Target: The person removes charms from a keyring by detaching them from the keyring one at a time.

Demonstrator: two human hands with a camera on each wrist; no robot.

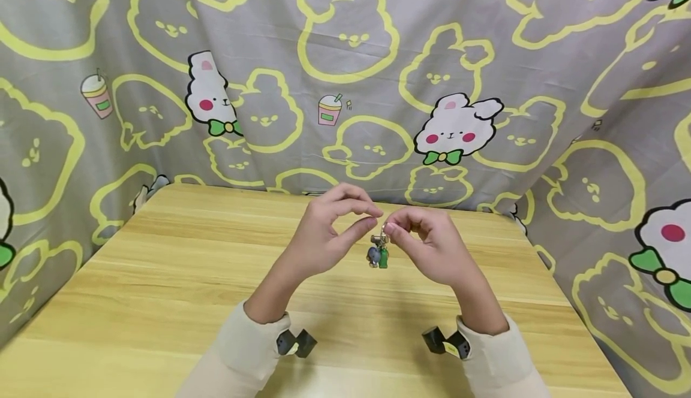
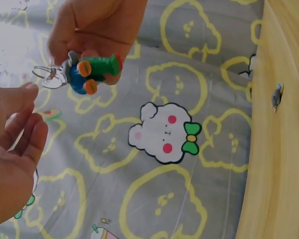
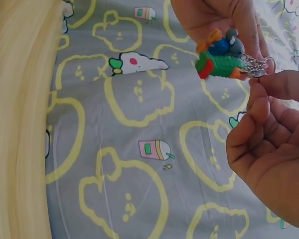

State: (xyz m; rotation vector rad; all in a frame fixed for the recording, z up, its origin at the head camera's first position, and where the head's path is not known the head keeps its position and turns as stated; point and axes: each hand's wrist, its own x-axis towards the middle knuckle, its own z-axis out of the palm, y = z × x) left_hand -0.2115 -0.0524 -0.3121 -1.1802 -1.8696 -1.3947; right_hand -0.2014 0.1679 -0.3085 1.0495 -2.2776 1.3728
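Note:
A keychain hangs in the air above the table, its metal ring (image 3: 270, 64) pinched between the thumb and forefinger of my right hand (image 1: 426, 242). From it dangle a green charm (image 3: 222, 67) with a red end and a small blue-and-grey figure (image 2: 78, 79) with orange feet. My left hand (image 1: 326, 230) is raised just beside the ring. Its thumb and forefinger are apart, with a gap between them, and the fingertips are close to the metal parts. Whether they touch is hard to tell.
Beneath the hands is a light wooden table (image 1: 178, 278). A grey curtain (image 1: 259, 38) with yellow outlines and rabbit faces rises behind and at both sides. The left wrist view shows a small grey-blue thing (image 2: 276, 97) against the wood, too small to identify.

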